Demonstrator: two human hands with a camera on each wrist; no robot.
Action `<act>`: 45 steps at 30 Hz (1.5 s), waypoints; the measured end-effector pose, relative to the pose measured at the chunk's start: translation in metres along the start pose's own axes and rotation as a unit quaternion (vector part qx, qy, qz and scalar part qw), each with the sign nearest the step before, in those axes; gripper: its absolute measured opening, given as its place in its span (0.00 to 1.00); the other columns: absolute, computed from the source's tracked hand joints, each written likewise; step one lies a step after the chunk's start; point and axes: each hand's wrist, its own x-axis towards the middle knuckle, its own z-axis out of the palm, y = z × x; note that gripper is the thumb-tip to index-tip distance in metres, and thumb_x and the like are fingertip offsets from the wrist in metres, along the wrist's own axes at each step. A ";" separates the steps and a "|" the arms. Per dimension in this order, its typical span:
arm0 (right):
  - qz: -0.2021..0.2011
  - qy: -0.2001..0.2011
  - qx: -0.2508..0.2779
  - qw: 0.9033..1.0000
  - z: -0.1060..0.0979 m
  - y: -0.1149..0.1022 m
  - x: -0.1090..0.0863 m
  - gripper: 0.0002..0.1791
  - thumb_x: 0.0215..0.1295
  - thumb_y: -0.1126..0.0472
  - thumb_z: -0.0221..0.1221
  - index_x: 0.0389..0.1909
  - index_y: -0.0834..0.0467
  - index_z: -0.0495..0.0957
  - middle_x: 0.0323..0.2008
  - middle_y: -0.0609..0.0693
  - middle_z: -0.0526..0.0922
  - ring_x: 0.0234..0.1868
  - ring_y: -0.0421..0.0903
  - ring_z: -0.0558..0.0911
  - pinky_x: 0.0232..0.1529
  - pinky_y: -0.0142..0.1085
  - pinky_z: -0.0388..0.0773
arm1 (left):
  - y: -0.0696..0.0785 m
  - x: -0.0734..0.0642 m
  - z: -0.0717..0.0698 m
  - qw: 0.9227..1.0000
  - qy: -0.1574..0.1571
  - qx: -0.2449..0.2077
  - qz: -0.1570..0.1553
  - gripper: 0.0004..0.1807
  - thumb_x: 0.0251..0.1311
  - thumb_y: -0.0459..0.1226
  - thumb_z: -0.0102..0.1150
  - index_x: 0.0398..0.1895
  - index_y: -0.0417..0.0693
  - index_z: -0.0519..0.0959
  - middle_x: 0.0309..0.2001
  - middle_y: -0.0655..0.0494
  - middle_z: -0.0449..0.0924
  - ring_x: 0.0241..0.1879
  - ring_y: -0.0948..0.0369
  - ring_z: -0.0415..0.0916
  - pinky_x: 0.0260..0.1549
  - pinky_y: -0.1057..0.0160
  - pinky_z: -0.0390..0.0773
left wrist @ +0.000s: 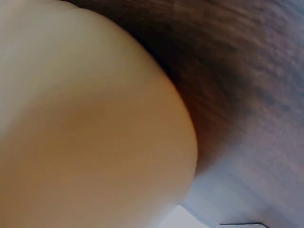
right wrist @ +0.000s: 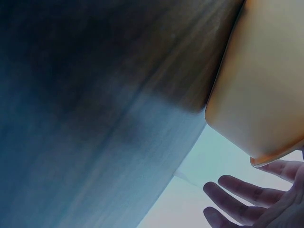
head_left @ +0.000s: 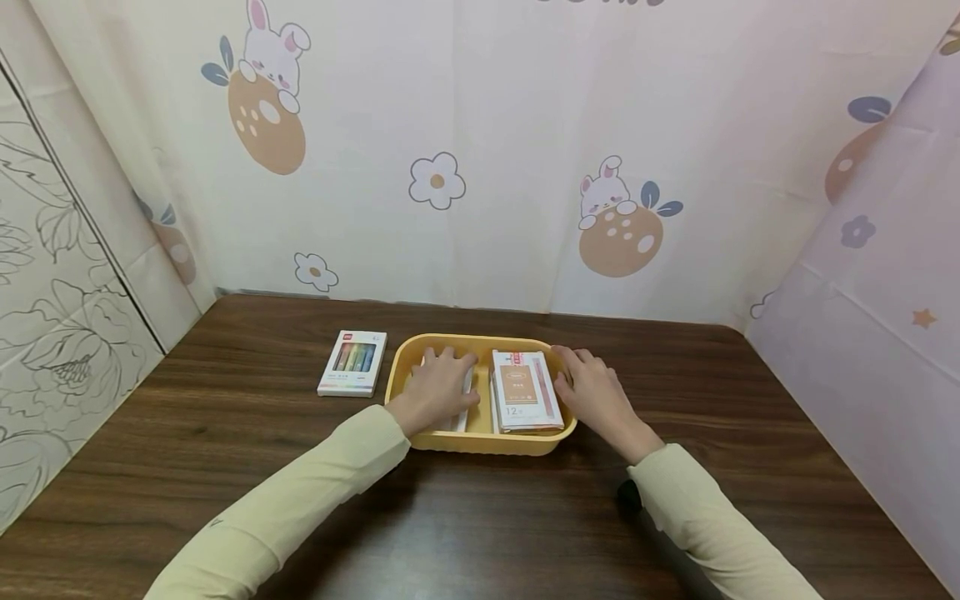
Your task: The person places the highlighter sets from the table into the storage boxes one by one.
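yellow basket [head_left: 480, 446]: rounded corners, smooth rim, standing upright on the bench [head_left: 750, 400] between the fingers of both hands; outer wall plain and leaning outward toward the rim in the right wrist view

under the fingers of the left hand [head_left: 435, 387]: white box [head_left: 459, 422] lying in the basket's left part, mostly covered, so its print is hidden; these fingers are spread wide over it, contact at the tips not visible

just left of the right hand's fingers: printed box [head_left: 519, 392] lying in the basket's right part, white with a tan panel, a red mark at the far end, a long pinkish strip on the right side and the number 12 near the close end

right hand [head_left: 596, 396]: at the basket's right rim, fingers extended and apart, one reaching behind the rim in the right wrist view

left of the left fingers, outside the basket: flat crayon-type box [head_left: 352, 363], white, coloured sticks in a dark window

edges and room: strip of yellow floor between the left thumb and the printed box; right of the right fingers, dark wood runs to the bench's side edge; beyond both hands, the far edge meets a patterned curtain [head_left: 517, 233]
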 end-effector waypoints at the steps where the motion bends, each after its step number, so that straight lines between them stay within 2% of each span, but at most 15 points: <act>1: 0.000 0.000 0.000 1.000 0.000 0.000 0.000 0.23 0.62 0.61 0.51 0.60 0.58 0.67 0.50 0.63 0.75 0.45 0.58 0.76 0.40 0.53 0.72 | 0.000 0.000 0.001 1.000 -0.002 0.001 -0.001 0.29 0.51 0.50 0.58 0.59 0.56 0.69 0.50 0.46 0.72 0.43 0.48 0.65 0.32 0.50 0.74; 16: -0.001 0.001 0.010 1.000 0.000 -0.001 0.002 0.23 0.62 0.60 0.52 0.59 0.58 0.67 0.49 0.63 0.75 0.42 0.56 0.77 0.39 0.51 0.73 | -0.005 0.002 0.006 1.000 -0.008 0.009 -0.008 0.29 0.55 0.52 0.55 0.60 0.55 0.68 0.53 0.46 0.71 0.47 0.47 0.66 0.32 0.48 0.76; 25: -0.002 0.002 0.010 1.000 0.000 0.000 0.002 0.23 0.62 0.61 0.52 0.59 0.58 0.67 0.49 0.63 0.75 0.42 0.56 0.77 0.39 0.52 0.73 | -0.006 0.000 0.005 1.000 -0.010 0.003 0.000 0.31 0.56 0.55 0.54 0.61 0.53 0.68 0.55 0.45 0.69 0.50 0.46 0.66 0.35 0.47 0.75; 32: -0.002 0.001 0.007 1.000 0.000 0.000 0.002 0.23 0.62 0.61 0.52 0.59 0.58 0.67 0.50 0.64 0.75 0.44 0.57 0.77 0.40 0.52 0.74 | -0.008 -0.002 0.000 1.000 -0.017 -0.015 0.011 0.32 0.56 0.56 0.54 0.59 0.48 0.69 0.54 0.44 0.69 0.49 0.47 0.67 0.38 0.49 0.75; 41: -0.002 0.002 0.010 1.000 -0.001 0.000 0.001 0.23 0.62 0.61 0.52 0.59 0.59 0.67 0.50 0.64 0.75 0.44 0.57 0.77 0.40 0.52 0.74 | -0.010 -0.009 -0.001 1.000 0.013 0.008 0.022 0.28 0.57 0.56 0.52 0.56 0.49 0.71 0.53 0.45 0.70 0.49 0.45 0.67 0.40 0.44 0.74; 45: -0.006 0.004 0.011 1.000 -0.001 0.001 0.001 0.23 0.62 0.61 0.52 0.59 0.59 0.68 0.50 0.64 0.75 0.42 0.57 0.77 0.39 0.52 0.74 | -0.011 -0.011 -0.005 1.000 0.020 0.005 0.024 0.27 0.57 0.55 0.53 0.55 0.50 0.71 0.52 0.46 0.71 0.49 0.45 0.67 0.42 0.42 0.73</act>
